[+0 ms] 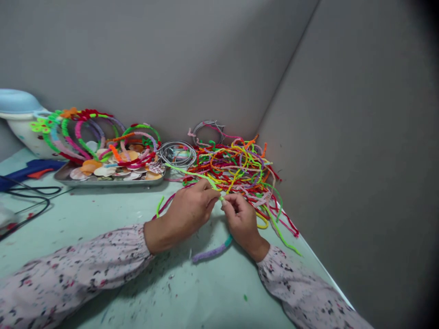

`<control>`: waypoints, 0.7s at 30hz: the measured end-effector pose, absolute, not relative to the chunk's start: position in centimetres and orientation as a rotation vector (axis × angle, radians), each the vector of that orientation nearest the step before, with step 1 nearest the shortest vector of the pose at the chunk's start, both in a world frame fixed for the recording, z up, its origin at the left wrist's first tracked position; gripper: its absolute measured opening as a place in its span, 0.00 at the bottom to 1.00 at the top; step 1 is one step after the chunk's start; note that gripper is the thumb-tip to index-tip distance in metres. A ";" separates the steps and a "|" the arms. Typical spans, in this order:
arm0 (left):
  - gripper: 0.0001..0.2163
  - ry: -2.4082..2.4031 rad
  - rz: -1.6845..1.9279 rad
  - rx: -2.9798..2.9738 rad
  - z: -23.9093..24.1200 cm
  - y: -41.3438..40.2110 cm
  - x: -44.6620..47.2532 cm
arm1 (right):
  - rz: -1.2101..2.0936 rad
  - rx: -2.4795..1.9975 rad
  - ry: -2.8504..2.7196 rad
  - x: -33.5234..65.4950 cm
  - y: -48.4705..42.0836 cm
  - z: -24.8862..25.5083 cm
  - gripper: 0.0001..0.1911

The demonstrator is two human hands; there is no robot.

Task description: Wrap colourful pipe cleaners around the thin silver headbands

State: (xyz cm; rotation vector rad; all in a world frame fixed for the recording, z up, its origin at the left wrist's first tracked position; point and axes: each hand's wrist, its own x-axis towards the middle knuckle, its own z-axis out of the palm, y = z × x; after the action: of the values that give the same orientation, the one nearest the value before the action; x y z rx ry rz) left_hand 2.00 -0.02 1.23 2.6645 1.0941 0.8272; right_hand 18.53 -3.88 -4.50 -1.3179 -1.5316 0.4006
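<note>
My left hand (192,205) pinches a lime-green pipe cleaner (185,171) between thumb and fingers; its loose length runs back to the upper left. Close beside it, my right hand (242,224) has thumb and forefinger closed at the same green spot, with the fingertips of both hands nearly touching. From under the right hand comes a curved band (211,254) wrapped in purple and teal fuzz, its purple end just above the table. The palm and fingers hide the middle of this band, so how it joins the green pipe cleaner cannot be seen.
Behind my hands lies a tangled heap of coloured pipe cleaners (236,164), beside coiled grey wire hoops (178,154). A metal tray (109,183) holds shell-like discs and fuzzy headbands (80,137). At left are a blue glue gun (24,173), black cord (34,198) and a lidded bin (25,132).
</note>
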 end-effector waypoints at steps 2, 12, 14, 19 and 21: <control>0.11 1.097 0.810 2.661 1.4 -0.1 2.0 | 0.386 -1.317 -1.532 18.5 -3.9 -4.5 0.06; 0.12 1.151 0.722 2.713 1.8 -0.5 2.2 | 0.284 -1.290 -1.548 18.4 -4.1 -3.9 0.04; 0.11 1.150 0.707 2.769 1.9 -0.5 2.1 | 0.274 -1.288 -1.556 18.4 -4.2 -3.9 0.04; 0.11 1.149 0.691 2.813 2.1 -0.8 2.2 | 0.256 -1.276 -1.564 18.3 -4.4 -3.9 0.03; 0.12 1.156 0.678 2.797 2.2 -0.9 2.3 | 0.265 -1.279 -1.565 18.3 -4.5 -3.9 0.04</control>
State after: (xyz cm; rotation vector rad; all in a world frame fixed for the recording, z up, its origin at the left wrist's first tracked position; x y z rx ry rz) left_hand 2.27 -0.90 2.21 2.7971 1.1556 0.6783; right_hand 18.29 -4.52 -3.89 -1.2788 -1.5653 0.2653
